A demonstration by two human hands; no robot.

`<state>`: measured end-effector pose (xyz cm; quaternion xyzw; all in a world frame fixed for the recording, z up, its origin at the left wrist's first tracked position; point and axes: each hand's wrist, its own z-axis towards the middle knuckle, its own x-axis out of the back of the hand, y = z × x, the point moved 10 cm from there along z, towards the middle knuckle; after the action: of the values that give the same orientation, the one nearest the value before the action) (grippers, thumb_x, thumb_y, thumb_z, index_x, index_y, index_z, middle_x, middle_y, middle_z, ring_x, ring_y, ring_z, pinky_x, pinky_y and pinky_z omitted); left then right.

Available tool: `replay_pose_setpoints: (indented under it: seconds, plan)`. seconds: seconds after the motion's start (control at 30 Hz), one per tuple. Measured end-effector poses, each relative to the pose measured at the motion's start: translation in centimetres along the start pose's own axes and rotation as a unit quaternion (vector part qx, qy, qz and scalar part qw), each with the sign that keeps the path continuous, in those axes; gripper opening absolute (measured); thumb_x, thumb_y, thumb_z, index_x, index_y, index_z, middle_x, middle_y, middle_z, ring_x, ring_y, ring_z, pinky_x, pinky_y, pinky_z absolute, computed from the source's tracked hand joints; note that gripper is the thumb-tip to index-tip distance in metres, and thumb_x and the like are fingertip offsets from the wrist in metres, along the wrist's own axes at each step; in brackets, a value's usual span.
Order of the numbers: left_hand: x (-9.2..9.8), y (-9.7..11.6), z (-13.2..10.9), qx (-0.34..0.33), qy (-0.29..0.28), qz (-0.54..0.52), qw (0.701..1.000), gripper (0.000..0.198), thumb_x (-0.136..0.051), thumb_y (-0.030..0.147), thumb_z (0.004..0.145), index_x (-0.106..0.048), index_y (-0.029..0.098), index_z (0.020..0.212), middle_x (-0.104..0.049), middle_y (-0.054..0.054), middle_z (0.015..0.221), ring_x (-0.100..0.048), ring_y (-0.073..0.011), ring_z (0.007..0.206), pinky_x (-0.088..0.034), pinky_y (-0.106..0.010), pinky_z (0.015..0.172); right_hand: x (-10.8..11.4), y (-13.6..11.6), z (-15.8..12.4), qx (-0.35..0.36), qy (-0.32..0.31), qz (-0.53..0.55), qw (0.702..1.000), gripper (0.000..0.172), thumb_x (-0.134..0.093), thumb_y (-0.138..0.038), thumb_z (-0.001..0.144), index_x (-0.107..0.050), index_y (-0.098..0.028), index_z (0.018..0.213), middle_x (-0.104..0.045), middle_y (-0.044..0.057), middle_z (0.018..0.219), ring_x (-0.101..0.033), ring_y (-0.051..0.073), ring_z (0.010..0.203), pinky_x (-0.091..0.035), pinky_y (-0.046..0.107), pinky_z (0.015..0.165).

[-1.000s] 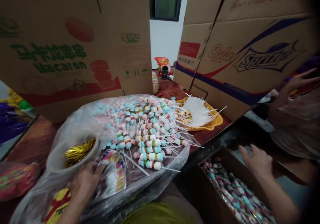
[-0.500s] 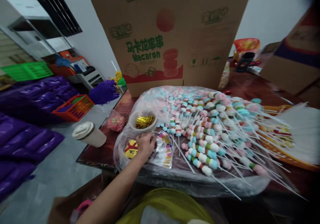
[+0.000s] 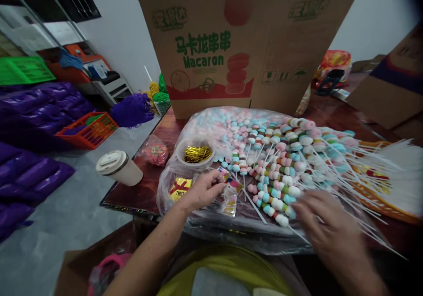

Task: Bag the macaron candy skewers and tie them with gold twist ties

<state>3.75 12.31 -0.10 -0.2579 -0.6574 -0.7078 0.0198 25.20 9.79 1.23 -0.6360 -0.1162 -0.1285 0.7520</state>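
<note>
My left hand (image 3: 202,191) pinches a clear wrapper with rainbow stripes (image 3: 230,183), lifted off a stack of the same wrappers (image 3: 229,205). My right hand (image 3: 325,227) hovers, blurred, over the white sticks at the near edge of a pile of pastel candy skewers (image 3: 284,168). The skewers lie on a clear plastic sheet (image 3: 185,139). A small bowl of gold twist ties (image 3: 196,153) sits just beyond my left hand.
A tall Macaron carton (image 3: 231,45) stands behind the pile. An orange basket of loose white sticks (image 3: 390,177) is at the right. A lidded paper cup (image 3: 117,167) stands on the table's left corner. Purple bags (image 3: 29,172) and an orange crate (image 3: 87,131) lie on the floor.
My left hand has lifted one striped wrapper off the stack. My right hand has come into view over the skewer sticks. The view has shifted slightly.
</note>
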Motion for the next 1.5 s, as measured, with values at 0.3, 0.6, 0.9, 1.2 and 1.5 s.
replay_pose_setpoints:
  seconds: [0.3, 0.6, 0.9, 1.2, 1.5]
  plan:
    - [0.3, -3.6, 0.8, 0.003, 0.044, 0.024, 0.999, 0.028, -0.053, 0.028, 0.076, -0.053, 0.017, 0.102, -0.059, 0.001, 0.076, -0.053, -0.0117, 0.068, -0.040, -0.020, 0.062, -12.6, 1.0, 5.8, 0.044, -0.132, -0.106, 0.984, 0.034, -0.050, -0.046, 0.077, -0.050, -0.020, 0.055, -0.045, -0.001, 0.050, -0.043, 0.014, 0.052, -0.033, 0.026, 0.051]
    - [1.6, -5.2, 2.9, 0.023, 0.089, 0.161, 0.983, 0.011, -0.054, 0.021, 0.075, -0.062, 0.019, 0.068, -0.063, -0.004, 0.075, -0.054, -0.0174, 0.076, -0.040, -0.029, 0.078, -10.2, 3.9, 7.4, -0.003, -0.078, -0.159, 0.984, 0.028, -0.058, -0.046, 0.070, -0.062, -0.018, 0.068, -0.056, 0.003, 0.063, -0.052, 0.020, 0.064, -0.041, 0.032, 0.063]
    - [0.2, 1.5, -0.8, -0.055, -0.060, 0.130, 0.988, 0.027, -0.037, 0.031, 0.089, -0.054, 0.017, 0.072, -0.054, -0.001, 0.068, -0.048, -0.0128, 0.065, -0.037, -0.022, 0.063, -10.8, -0.8, 1.6, -0.014, -0.217, 0.056, 0.974, 0.032, -0.058, -0.044, 0.078, -0.062, -0.018, 0.096, -0.059, 0.003, 0.081, -0.054, 0.017, 0.074, -0.044, 0.028, 0.066]
    - [-1.7, -1.3, -2.4, 0.052, -0.035, -0.046, 0.997, 0.016, -0.062, 0.029, 0.071, -0.056, 0.015, 0.067, -0.051, 0.003, 0.063, -0.044, -0.0098, 0.060, -0.035, -0.020, 0.058, -9.8, -2.0, -0.1, 0.036, -0.171, -0.028, 0.984, 0.018, -0.053, -0.035, 0.082, -0.058, -0.018, 0.080, -0.054, 0.001, 0.072, -0.048, 0.015, 0.068, -0.038, 0.026, 0.062]
    - [-0.8, -1.2, -3.2, 0.058, 0.031, 0.027, 0.997, 0.020, -0.063, 0.025, 0.069, -0.057, 0.017, 0.086, -0.055, 0.001, 0.077, -0.048, -0.0116, 0.067, -0.037, -0.021, 0.060, -10.9, -4.5, -0.5, 0.218, -0.097, -0.140, 0.961, 0.024, -0.043, -0.027, 0.088, -0.052, -0.018, 0.067, -0.052, 0.001, 0.060, -0.045, 0.013, 0.057, -0.034, 0.024, 0.055]
